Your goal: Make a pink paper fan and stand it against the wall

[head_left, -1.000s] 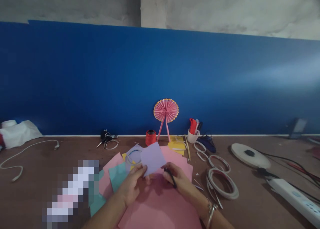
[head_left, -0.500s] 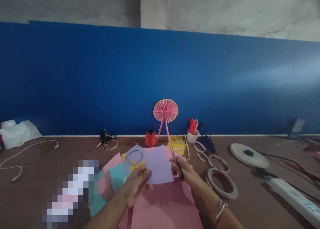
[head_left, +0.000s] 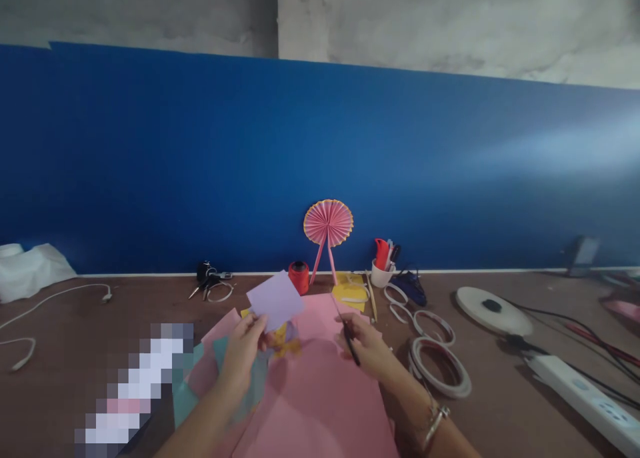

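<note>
A blue panel (head_left: 200,151) spans the frame, cut off at both side edges. The brown table (head_left: 140,305) fills the lower half, its near edge out of view. At bottom centre, a large pink sheet (head_left: 320,405) runs off the lower edge; teal, pink and yellow papers lie partly hidden beneath the left forearm and hand.

At lower left, a long item (head_left: 133,391) is masked by coarse squares, so I cannot tell what it is. A white power strip (head_left: 585,391) at lower right is cut off by the right edge, while a white bundle (head_left: 37,271) is cropped at the far left.

Left of bottom centre, the left hand (head_left: 243,351) pinches a lilac sheet (head_left: 276,301) by its lower corner — the fingers behind it are mostly hidden. Right of centre, the right hand (head_left: 367,348) grips scissors (head_left: 352,348) by the black handles; the thin blades fade against the pink paper, and whether they are parted is hard to tell.

At mid-frame a pleated pink fan (head_left: 329,223) stands above a red spool (head_left: 299,280), whose lower front lies just behind the lilac sheet.
</note>
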A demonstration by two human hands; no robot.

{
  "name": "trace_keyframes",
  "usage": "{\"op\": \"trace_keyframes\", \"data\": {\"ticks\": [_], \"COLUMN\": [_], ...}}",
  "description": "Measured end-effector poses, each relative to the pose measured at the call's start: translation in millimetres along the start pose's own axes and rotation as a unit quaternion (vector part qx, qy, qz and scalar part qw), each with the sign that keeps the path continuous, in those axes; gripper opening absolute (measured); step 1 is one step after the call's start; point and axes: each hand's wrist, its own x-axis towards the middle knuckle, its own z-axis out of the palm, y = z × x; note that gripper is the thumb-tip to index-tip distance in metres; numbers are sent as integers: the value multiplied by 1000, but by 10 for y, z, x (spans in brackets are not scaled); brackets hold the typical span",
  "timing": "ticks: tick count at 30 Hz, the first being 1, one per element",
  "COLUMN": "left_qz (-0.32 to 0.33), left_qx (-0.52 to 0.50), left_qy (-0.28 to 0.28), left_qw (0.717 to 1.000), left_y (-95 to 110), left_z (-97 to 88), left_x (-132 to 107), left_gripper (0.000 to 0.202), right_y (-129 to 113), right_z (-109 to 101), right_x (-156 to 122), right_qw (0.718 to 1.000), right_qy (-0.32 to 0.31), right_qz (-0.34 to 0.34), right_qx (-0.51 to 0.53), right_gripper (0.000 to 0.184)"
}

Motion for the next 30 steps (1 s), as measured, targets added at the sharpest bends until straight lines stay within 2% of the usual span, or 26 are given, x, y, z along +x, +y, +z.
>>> {"op": "trace_keyframes", "data": {"ticks": [1, 5, 8, 11, 13, 17, 19, 21, 24, 25, 26, 27, 29, 30], "left_qz": [18, 7, 6, 59, 89, 96, 100, 113, 173, 199, 233, 266, 297, 294], "left_qx": [36, 102, 143, 246, 311, 372, 424, 489, 566, 577, 578, 575, 565, 560], "left_qy": [1, -10, -22, -14, -3, 0, 3, 7, 3, -19, -76, -163, -352, -406], "left_qw": [999, 995, 989, 967, 946, 923, 900, 865, 806, 792, 779, 757, 685, 660], "left_y": [-8, -71, -110, -110, -99, -93, -93, -80, -33, -16, -3, 7, 12, 11], "left_z": [-18, -52, -66, -95, -116, -151, -161, -151, -62, -10, 47, 107, 218, 261], "left_x": [23, 87, 112, 116, 109, 88, 74, 40, -92, -162, -242, -327, -492, -562], "left_gripper": [23, 16, 16, 22, 25, 36, 42, 45, 43, 40, 35, 30, 19, 15], "right_y": [-39, -204, -164, -7, 79, 111, 86, 59, 45, 48, 53, 58, 63, 59], "right_z": [-32, -169, -160, -50, 15, 39, 23, 15, 35, 48, 61, 71, 67, 46], "right_x": [4, -2, 17, 54, 59, 15, -10, -28, -48, -51, -50, -44, -18, 3], "right_qw": [999, 990, 988, 994, 998, 995, 992, 991, 992, 993, 993, 994, 995, 996], "right_qy": [13, 82, 39, -21, -40, -69, -80, -85, -86, -86, -85, -85, -91, -87], "right_qz": [-6, -11, 23, 4, -5, 5, -5, -9, -4, -6, -10, -16, -13, 0], "right_qx": [30, 115, 149, 103, 41, -76, -98, -99, -88, -85, -80, -71, -38, -15], "right_gripper": [47, 50, 45, 43, 39, 33, 33, 34, 34, 33, 32, 32, 33, 36]}}
